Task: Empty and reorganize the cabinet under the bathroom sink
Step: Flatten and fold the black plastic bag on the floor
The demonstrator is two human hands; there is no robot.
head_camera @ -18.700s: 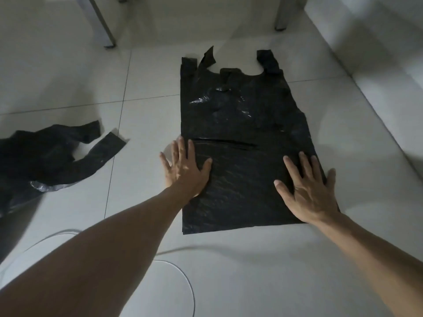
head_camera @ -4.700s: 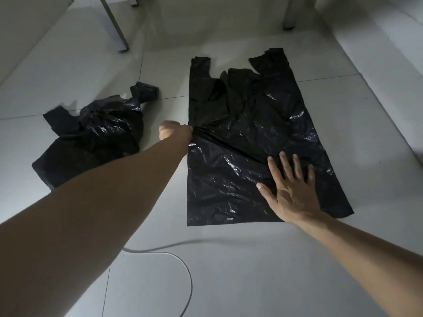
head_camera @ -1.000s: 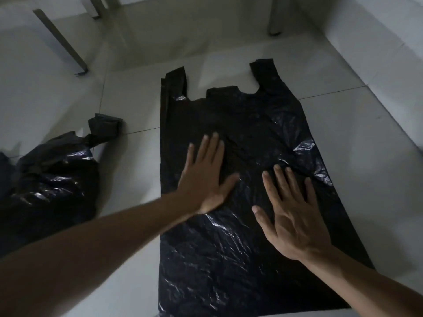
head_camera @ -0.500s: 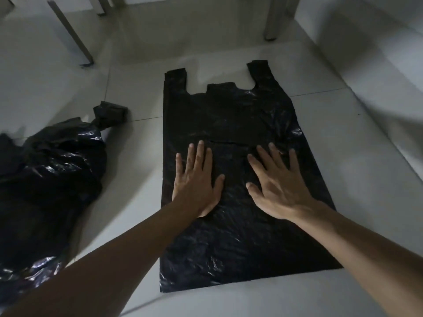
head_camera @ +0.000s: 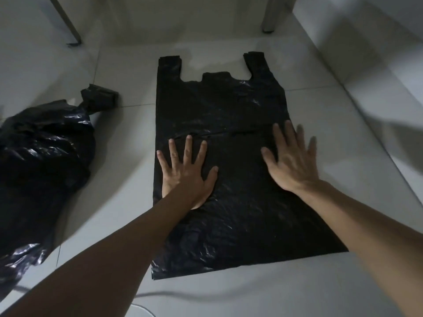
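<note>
While the room was dim, a flat black bag (head_camera: 219, 138) lay spread out on the floor (head_camera: 343, 138). Its two handles pointed away from the person, toward two metal legs (head_camera: 68, 26) at the far end. The bag sat in the middle of the pale tiles.

The left hand (head_camera: 185, 172) lay flat on the left side of the bag, near its edge. Its fingers (head_camera: 188, 147) were straight and spread wide, so it held nothing (it just pressed down). The right hand (head_camera: 291, 161) lay flat on the right side of the bag, near that edge. Its fingers were straight and spread too, with the palm down on the plastic. The two hands were well apart, with bare bag between them. A thin crease ran across the bag just past the fingertips.

To the left, a second bag (head_camera: 43, 152) lay in a crumpled, shiny heap on the floor. It did not touch the flat bag. One of its handles (head_camera: 98, 97) stuck out toward the far side.

A thin white cord (head_camera: 144, 308) curved over the floor near the bottom, by the left arm. A white wall (head_camera: 377, 53) ran along the right side.
</note>
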